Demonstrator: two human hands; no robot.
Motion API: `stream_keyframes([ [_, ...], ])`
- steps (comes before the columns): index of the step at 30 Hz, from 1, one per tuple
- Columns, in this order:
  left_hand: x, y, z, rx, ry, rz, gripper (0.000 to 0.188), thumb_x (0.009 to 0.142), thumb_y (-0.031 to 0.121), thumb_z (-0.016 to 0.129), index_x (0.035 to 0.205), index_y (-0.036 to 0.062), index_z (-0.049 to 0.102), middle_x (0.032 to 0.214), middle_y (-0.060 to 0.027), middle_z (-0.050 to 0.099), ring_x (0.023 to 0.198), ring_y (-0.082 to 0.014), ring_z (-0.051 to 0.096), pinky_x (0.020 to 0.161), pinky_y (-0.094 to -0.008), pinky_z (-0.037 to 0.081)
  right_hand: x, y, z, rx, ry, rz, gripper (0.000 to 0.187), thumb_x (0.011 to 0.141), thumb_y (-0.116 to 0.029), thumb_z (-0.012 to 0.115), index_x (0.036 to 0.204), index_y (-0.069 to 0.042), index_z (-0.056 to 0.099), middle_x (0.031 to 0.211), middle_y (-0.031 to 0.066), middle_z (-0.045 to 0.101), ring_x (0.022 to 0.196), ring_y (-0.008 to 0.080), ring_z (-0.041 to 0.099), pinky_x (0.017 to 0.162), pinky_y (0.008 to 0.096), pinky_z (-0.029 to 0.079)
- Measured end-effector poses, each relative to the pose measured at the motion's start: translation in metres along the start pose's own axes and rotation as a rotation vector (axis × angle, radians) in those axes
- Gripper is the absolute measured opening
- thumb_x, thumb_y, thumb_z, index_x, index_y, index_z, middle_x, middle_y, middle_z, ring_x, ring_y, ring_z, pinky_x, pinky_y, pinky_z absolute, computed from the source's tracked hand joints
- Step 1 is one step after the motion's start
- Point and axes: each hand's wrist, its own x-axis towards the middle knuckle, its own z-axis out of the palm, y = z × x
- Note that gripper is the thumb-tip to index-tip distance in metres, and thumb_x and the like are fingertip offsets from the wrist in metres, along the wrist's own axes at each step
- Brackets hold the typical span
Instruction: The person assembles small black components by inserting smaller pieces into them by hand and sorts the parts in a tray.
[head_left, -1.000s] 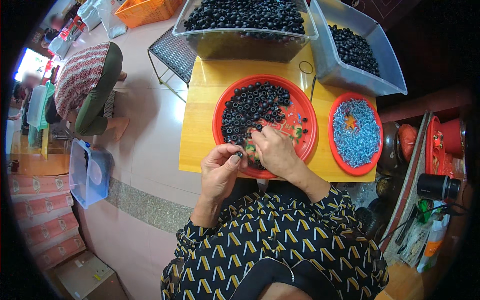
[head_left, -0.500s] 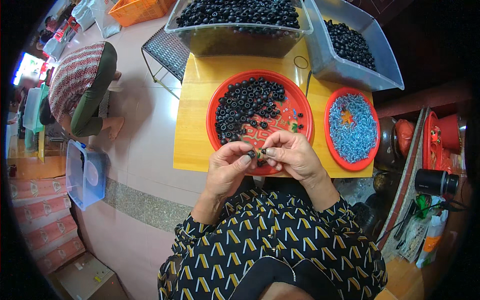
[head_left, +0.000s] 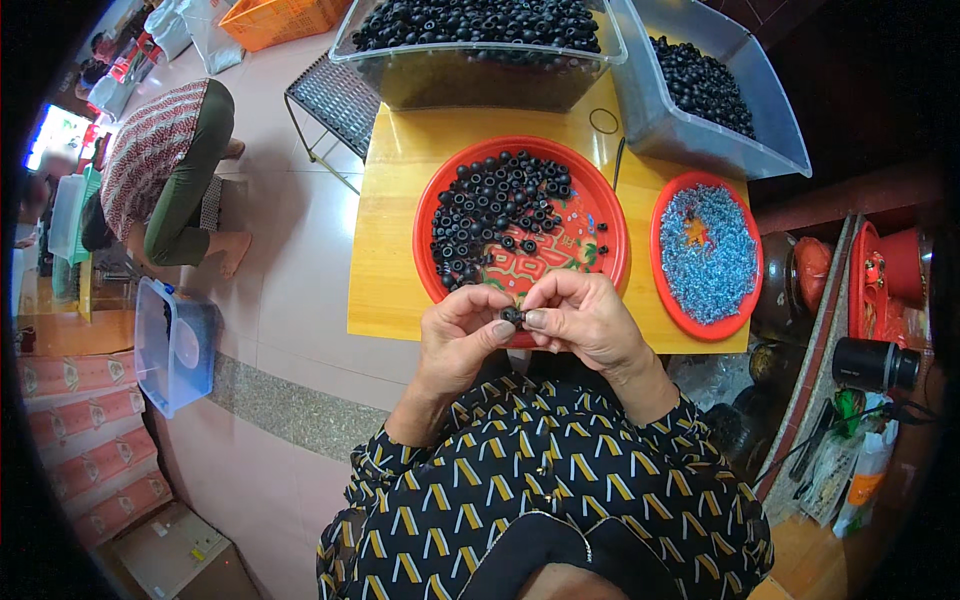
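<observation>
Fingertips of my left hand point(head_left: 462, 338) and my right hand point(head_left: 590, 322) meet over the near rim of a round red tray point(head_left: 424, 262). Between them they pinch a small black hollow round piece point(head_left: 513, 315); what else lies inside the pinch is too small to make out. Many similar black pieces point(head_left: 490, 205) are heaped in the left and far part of the tray. A few smaller black bits point(head_left: 603, 228) lie by its right side, on a printed pattern.
To the right is a red dish point(head_left: 660, 262) of pale blue beads point(head_left: 712, 270). Two clear bins point(head_left: 480, 85) point(head_left: 700, 140) of black pieces stand at the table's point(head_left: 385, 230) far edge. A person point(head_left: 165, 180) bends over at the left, near a stool point(head_left: 335, 100).
Half a second ago each hand pinched its own small dark piece, slightly apart. Now my fingertips are together, with the black piece between them. The view has shifted slightly.
</observation>
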Motion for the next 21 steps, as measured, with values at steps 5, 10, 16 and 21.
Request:
stream_keyframes([
  [5, 0.0, 0.0, 0.001, 0.092, -0.027, 0.035, 0.021, 0.077, -0.003, 0.06, 0.097, -0.0036, 0.054, 0.09, -0.0065, 0.057, 0.082, -0.0123, 0.055, 0.074, -0.0245, 0.045, -0.001, -0.002, 0.0, -0.108, 0.01, -0.005, 0.008, 0.079, -0.004, 0.061, 0.085, -0.002, 0.056, 0.07, -0.0004, 0.055, 0.057, 0.0048, 0.051, 0.045, 0.0158, 0.039],
  [10, 0.001, 0.002, 0.0, 0.288, -0.056, 0.105, 0.018, 0.075, -0.001, 0.06, 0.092, -0.0047, 0.056, 0.09, -0.008, 0.056, 0.083, -0.0136, 0.053, 0.072, -0.0255, 0.044, 0.001, -0.001, -0.007, -0.166, -0.039, 0.009, 0.009, 0.078, -0.005, 0.062, 0.084, -0.002, 0.056, 0.071, 0.0001, 0.055, 0.057, 0.0051, 0.051, 0.047, 0.0161, 0.04],
  [16, 0.007, 0.01, 0.003, 0.603, -0.14, 0.294, 0.013, 0.074, 0.002, 0.062, 0.086, -0.0007, 0.06, 0.08, -0.0075, 0.053, 0.073, -0.0142, 0.051, 0.065, -0.0244, 0.042, 0.004, 0.003, -0.009, 0.008, -0.177, 0.129, 0.017, 0.079, -0.012, 0.063, 0.088, 0.0, 0.056, 0.072, 0.001, 0.054, 0.058, 0.0055, 0.051, 0.046, 0.016, 0.039],
  [21, 0.009, 0.014, 0.01, 0.684, -0.156, 0.358, 0.011, 0.073, 0.002, 0.063, 0.084, 0.0008, 0.06, 0.072, -0.0051, 0.052, 0.067, -0.0148, 0.049, 0.059, -0.0263, 0.04, 0.001, 0.013, -0.011, 0.148, -0.244, 0.074, 0.017, 0.081, -0.013, 0.061, 0.09, 0.0, 0.056, 0.07, 0.0015, 0.054, 0.057, 0.0057, 0.051, 0.045, 0.0159, 0.039],
])
